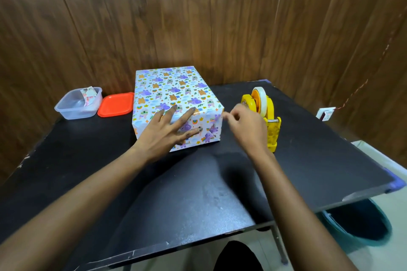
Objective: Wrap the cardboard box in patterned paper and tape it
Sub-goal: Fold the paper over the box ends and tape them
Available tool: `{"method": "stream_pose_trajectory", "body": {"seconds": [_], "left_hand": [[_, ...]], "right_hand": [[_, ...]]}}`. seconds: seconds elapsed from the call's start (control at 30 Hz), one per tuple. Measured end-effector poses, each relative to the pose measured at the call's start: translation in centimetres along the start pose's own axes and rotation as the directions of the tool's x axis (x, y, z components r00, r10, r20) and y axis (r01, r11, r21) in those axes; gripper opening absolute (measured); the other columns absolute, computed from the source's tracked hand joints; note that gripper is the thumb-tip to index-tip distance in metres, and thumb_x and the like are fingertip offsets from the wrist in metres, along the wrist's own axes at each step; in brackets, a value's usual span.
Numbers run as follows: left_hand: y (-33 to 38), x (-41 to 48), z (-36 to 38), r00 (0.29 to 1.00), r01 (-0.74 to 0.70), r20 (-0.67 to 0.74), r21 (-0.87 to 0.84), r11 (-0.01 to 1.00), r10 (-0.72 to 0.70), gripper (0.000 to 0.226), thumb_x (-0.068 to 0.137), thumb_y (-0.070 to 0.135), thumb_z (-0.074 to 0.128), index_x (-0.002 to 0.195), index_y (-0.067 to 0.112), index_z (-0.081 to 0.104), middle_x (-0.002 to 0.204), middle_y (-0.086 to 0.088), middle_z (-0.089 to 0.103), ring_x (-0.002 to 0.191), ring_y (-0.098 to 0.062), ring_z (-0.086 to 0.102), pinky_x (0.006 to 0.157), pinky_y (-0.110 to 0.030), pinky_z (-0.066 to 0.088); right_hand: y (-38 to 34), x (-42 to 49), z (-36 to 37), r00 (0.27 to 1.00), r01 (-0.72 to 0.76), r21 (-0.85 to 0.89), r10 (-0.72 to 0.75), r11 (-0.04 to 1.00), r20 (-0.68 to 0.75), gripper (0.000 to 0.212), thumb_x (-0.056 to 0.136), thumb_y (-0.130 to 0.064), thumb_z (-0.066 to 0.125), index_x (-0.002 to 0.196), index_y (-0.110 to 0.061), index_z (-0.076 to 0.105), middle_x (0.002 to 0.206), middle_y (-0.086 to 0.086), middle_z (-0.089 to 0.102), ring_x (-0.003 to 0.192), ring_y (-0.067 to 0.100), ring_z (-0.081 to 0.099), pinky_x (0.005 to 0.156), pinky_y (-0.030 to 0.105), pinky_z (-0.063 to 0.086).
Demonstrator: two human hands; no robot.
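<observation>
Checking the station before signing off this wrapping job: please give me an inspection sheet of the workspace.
Surface: black table, scuffed.
Job's things: wrapped box toward the table's rear; yellow tape dispenser to its right.
Clutter: clear container holding a paper scrap, orange lid beside it.
Grips: left hand flat on the box's near face, fingers spread; right hand curled by the box's right corner, hold unclear.
Cables: thin cord down the right wall to a white wall box.
Surroundings: wood-panel wall; teal bucket on the floor.
</observation>
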State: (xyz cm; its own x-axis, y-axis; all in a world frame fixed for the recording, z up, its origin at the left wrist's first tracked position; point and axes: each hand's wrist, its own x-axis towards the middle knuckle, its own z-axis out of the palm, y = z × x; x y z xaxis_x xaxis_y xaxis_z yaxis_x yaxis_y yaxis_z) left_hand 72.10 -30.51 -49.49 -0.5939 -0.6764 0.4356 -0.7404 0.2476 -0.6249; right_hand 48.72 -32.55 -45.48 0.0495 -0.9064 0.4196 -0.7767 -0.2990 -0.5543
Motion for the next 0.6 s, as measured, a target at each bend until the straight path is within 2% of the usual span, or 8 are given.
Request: {"method": "stream_pose_trajectory", "body": {"seconds": [0.07,0.1,0.2,0.27,0.33,0.43,0.53,0.6], "left_hand": [[0.0,-0.1,0.1,1.000,0.002,-0.007,-0.002,1.000,-0.002,0.075,0.077,0.037,0.072,0.140,0.039,0.032,0.154,-0.011,0.008,0.119,-0.049,0.045,0.086,-0.052,0.042],[0.0,-0.1,0.1,1.000,0.000,-0.010,-0.006,1.000,0.000,0.076,0.077,0.037,0.072,0.141,0.039,0.032,0.154,-0.011,0.008,0.119,-0.049,0.045,0.086,-0.053,0.042],[-0.1,-0.2,0.1,1.000,0.005,-0.014,-0.005,1.000,-0.005,0.076,0.076,0.039,0.072,0.141,0.038,0.033,0.154,-0.010,0.005,0.117,-0.049,0.047,0.086,-0.052,0.042],[0.0,-0.1,0.0,1.000,0.010,-0.009,-0.005,1.000,-0.010,0.076,0.076,0.039,0.073,0.141,0.038,0.034,0.155,-0.010,0.003,0.117,-0.049,0.047,0.085,-0.052,0.042],[0.1,0.1,-0.1,1.000,0.012,0.002,0.001,1.000,-0.012,0.078,0.074,0.038,0.075,0.140,0.038,0.036,0.156,-0.011,0.012,0.117,-0.049,0.047,0.085,-0.052,0.043],[0.1,0.1,-0.2,1.000,0.011,0.010,0.011,1.000,-0.012,0.076,0.071,0.037,0.078,0.138,0.037,0.041,0.152,-0.013,0.029,0.116,-0.049,0.048,0.085,-0.053,0.043],[0.2,0.0,0.0,1.000,0.008,-0.012,0.007,1.000,-0.008,0.076,0.073,0.039,0.076,0.139,0.037,0.039,0.155,-0.010,0.012,0.117,-0.049,0.047,0.085,-0.051,0.041],[0.2,-0.1,0.1,0.999,0.006,-0.033,-0.008,1.000,-0.007,0.077,0.073,0.039,0.075,0.140,0.037,0.036,0.155,-0.009,0.002,0.116,-0.049,0.047,0.084,-0.050,0.041]], "right_hand": [[1.3,1.0,-2.9,0.979,-0.107,-0.189,0.071,0.976,-0.190,0.027,0.095,-0.032,0.048,0.103,-0.010,0.062,0.110,0.008,0.060,0.107,0.028,0.049,0.077,0.035,0.037],[2.4,1.6,-4.1,0.969,-0.207,-0.276,0.159,0.939,-0.186,0.034,0.096,-0.033,0.046,0.114,-0.008,0.060,0.121,0.011,0.056,0.118,0.030,0.043,0.088,0.039,0.037],[4.8,3.0,-5.9,0.862,-0.473,-0.099,0.483,0.876,0.157,0.042,0.096,-0.033,0.052,0.124,-0.002,0.054,0.135,0.017,0.049,0.127,0.033,0.040,0.094,0.042,0.035],[5.0,3.2,-6.8,0.803,-0.578,0.209,0.505,0.788,0.318,0.041,0.091,-0.021,0.061,0.125,0.002,0.054,0.135,0.017,0.050,0.124,0.033,0.047,0.086,0.040,0.038],[5.1,3.4,-7.2,0.786,-0.614,0.331,0.515,0.717,0.342,0.043,0.087,-0.016,0.067,0.123,0.003,0.055,0.136,0.016,0.049,0.125,0.032,0.046,0.093,0.042,0.040],[5.1,3.9,-7.4,0.766,-0.630,0.320,0.500,0.707,0.404,0.060,0.082,-0.024,0.073,0.129,0.002,0.049,0.135,0.015,0.050,0.120,0.030,0.050,0.099,0.041,0.040],[4.6,4.3,-7.8,0.743,-0.633,0.226,0.498,0.741,0.448,0.064,0.082,-0.022,0.072,0.134,0.003,0.044,0.121,0.012,0.051,0.100,0.023,0.048,0.089,0.035,0.041],[4.7,4.5,-7.6,0.747,-0.630,0.237,0.494,0.739,0.444,0.061,0.081,-0.015,0.073,0.133,0.003,0.046,0.128,0.016,0.051,0.108,0.025,0.050,0.095,0.036,0.041]]}}
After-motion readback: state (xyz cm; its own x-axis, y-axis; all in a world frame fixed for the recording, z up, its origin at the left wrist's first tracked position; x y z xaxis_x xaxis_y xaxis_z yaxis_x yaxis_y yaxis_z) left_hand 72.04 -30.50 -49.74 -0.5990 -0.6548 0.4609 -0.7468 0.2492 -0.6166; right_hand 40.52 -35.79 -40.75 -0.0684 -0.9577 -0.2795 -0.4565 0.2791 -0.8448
